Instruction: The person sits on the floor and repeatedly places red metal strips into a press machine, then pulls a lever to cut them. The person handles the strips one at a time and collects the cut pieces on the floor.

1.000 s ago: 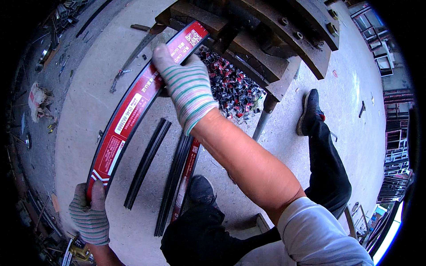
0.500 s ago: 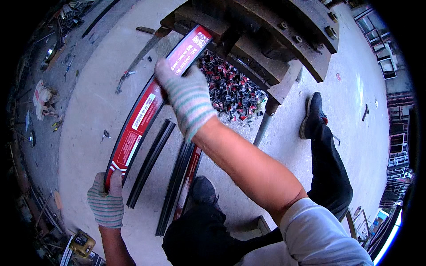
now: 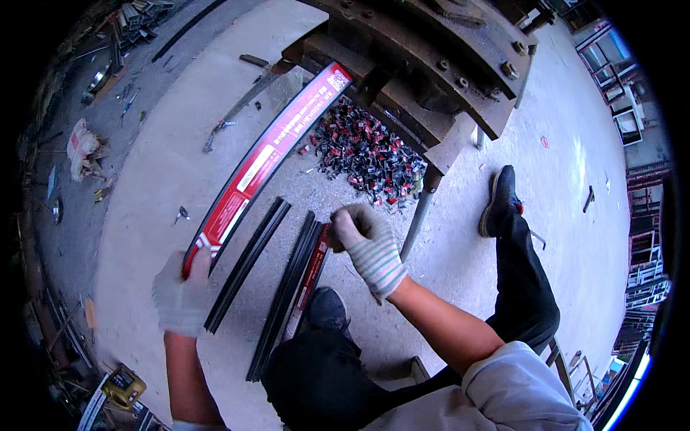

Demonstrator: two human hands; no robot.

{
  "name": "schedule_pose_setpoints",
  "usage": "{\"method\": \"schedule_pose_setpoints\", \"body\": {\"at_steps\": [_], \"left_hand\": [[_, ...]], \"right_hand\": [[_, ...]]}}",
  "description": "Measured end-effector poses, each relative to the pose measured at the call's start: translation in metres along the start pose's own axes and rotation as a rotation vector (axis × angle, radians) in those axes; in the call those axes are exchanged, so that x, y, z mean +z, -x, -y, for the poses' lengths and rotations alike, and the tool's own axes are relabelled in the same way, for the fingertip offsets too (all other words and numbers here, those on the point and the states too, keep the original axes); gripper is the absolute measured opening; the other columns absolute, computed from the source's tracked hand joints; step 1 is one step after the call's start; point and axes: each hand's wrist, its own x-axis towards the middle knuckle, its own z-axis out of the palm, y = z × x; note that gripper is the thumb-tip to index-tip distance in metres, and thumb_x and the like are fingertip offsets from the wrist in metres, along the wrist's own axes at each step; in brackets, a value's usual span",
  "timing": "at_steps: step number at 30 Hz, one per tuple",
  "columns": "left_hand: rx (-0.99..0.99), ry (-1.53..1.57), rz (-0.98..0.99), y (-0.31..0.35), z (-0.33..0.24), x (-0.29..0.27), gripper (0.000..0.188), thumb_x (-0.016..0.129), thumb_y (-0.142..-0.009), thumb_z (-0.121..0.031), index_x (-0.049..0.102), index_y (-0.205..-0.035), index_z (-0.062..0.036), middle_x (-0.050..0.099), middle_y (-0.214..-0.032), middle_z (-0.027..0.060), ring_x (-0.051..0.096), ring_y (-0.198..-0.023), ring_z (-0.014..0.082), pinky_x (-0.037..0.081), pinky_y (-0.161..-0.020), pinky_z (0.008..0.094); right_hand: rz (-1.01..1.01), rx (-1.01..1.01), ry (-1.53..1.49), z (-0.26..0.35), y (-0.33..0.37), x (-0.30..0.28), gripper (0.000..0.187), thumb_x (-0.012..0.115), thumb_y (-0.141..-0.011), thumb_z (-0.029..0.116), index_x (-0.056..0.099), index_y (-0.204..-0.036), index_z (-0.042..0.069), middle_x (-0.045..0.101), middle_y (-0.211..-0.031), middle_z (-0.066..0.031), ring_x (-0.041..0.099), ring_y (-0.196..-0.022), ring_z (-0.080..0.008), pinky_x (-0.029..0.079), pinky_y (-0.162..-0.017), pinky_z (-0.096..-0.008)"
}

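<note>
The left hand [image 3: 181, 296] has its fingers closed around the near end of the red-faced strip [image 3: 262, 169], thumb on top. The right hand [image 3: 369, 248] is apart from it, fingers curled; I cannot tell whether they pinch anything. The strip slants away to the far right, its far end at the dark metal machine [image 3: 431, 72]; whether it touches is unclear.

With only 1 hand on it, the strip could twist or tip if that grip loosened, and its far end could knock the machine's edge. The glove might also slip on the smooth face.

Counted outward: 2 gloved hands, 1 strip held, 1 machine. On the floor [image 3: 165, 151], 1 black strip [image 3: 248, 266] to the left, 1 or 2 black lengths [image 3: 284, 302] right of it, 1 red-labelled strip [image 3: 309, 280] beside those, 1 heap of offcuts [image 3: 374, 154], too many to count, and 2 shoes [image 3: 502, 201].
</note>
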Motion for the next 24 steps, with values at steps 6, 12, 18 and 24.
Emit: {"method": "schedule_pose_setpoints", "body": {"at_steps": [6, 12, 18, 24], "left_hand": [[-0.058, -0.022, 0.052, -0.007, -0.008, -0.005, 0.047, 0.065, -0.095, -0.043, 0.068, -0.093, 0.0040, 0.065, -0.075, 0.0213, 0.059, -0.066, 0.0274, 0.048, -0.065, 0.0398], [0.109, -0.026, -0.083, -0.015, 0.017, 0.003, 0.051, 0.063, -0.094, -0.048, 0.071, -0.094, 0.0024, 0.067, -0.079, 0.0250, 0.065, -0.071, 0.0358, 0.050, -0.070, 0.0447], [0.106, -0.156, -0.007, -0.030, -0.016, -0.004, 0.061, 0.057, -0.093, -0.056, 0.070, -0.105, 0.0025, 0.067, -0.098, 0.0309, 0.064, -0.095, 0.0470, 0.051, -0.084, 0.0489], [0.142, -0.208, -0.097, -0.028, -0.015, 0.007, 0.061, 0.053, -0.095, -0.057, 0.071, -0.093, 0.0012, 0.066, -0.084, 0.0289, 0.065, -0.079, 0.0446, 0.050, -0.074, 0.0494]], "right_hand": [[-0.038, 0.116, -0.004, 0.007, 0.043, -0.038, 0.031, 0.058, -0.103, 0.030, 0.060, -0.107, 0.000, 0.067, -0.086, -0.0071, 0.065, -0.074, -0.0131, 0.055, -0.067, -0.0286], [-0.035, 0.083, -0.014, 0.018, 0.071, -0.052, 0.026, 0.056, -0.103, 0.027, 0.061, -0.101, 0.002, 0.066, -0.081, -0.0052, 0.062, -0.067, -0.0104, 0.049, -0.058, -0.0263], [-0.122, 0.014, -0.001, 0.027, 0.077, -0.075, 0.023, 0.058, -0.103, 0.023, 0.061, -0.099, 0.001, 0.063, -0.074, -0.0018, 0.057, -0.064, -0.0086, 0.048, -0.058, -0.0263], [-0.111, -0.045, 0.097, 0.021, 0.094, -0.096, 0.021, 0.056, -0.104, 0.021, 0.061, -0.101, 0.001, 0.067, -0.083, -0.0059, 0.064, -0.072, -0.0128, 0.054, -0.068, -0.0292]]}}
